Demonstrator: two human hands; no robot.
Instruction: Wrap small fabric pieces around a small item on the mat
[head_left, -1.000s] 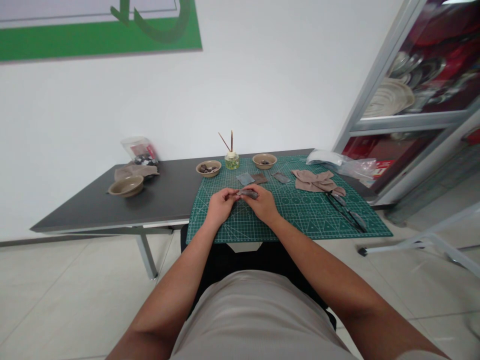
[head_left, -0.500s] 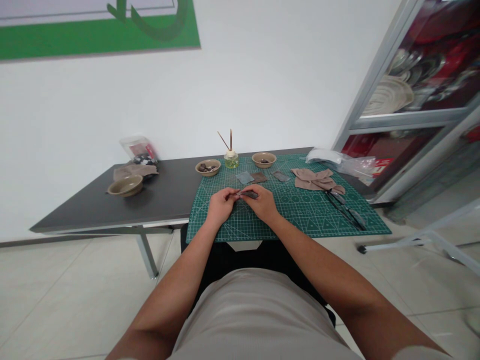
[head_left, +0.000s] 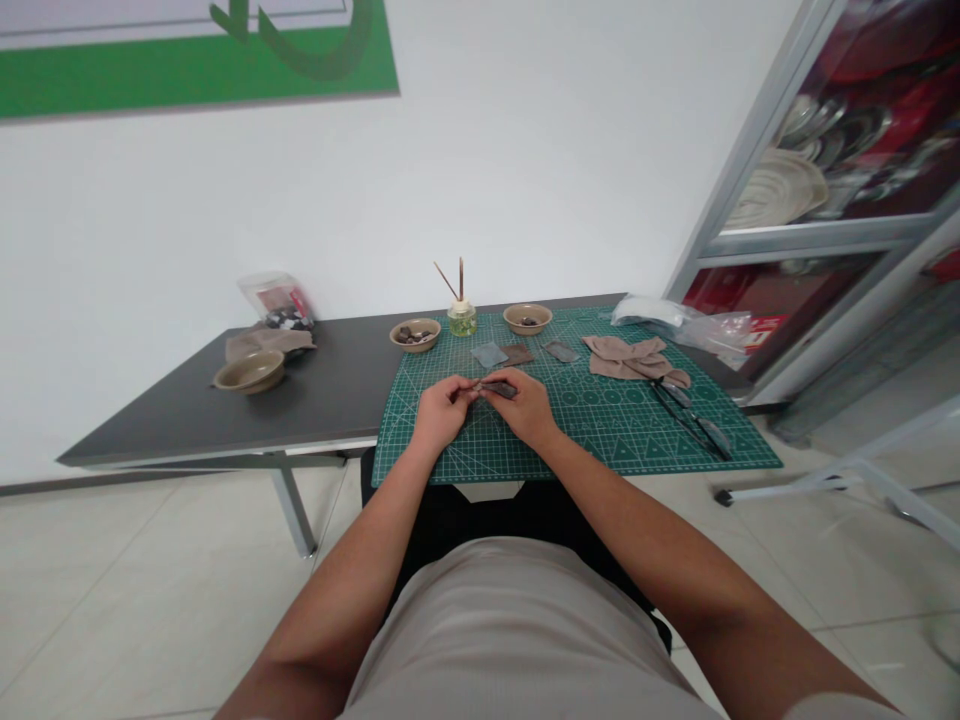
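cutting mat (head_left: 600, 440) — dk green, wht grid | shirt (head_left: 510, 630) — beige | bowl (head_left: 415, 347) — tan

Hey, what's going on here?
A seated person holds a dark strip between the left hand and right hand, just above a green cutting mat. Small flat pieces lie on the mat beyond the hands, with a beige cloth to the right and a bowl of small dark lumps at the far edge.
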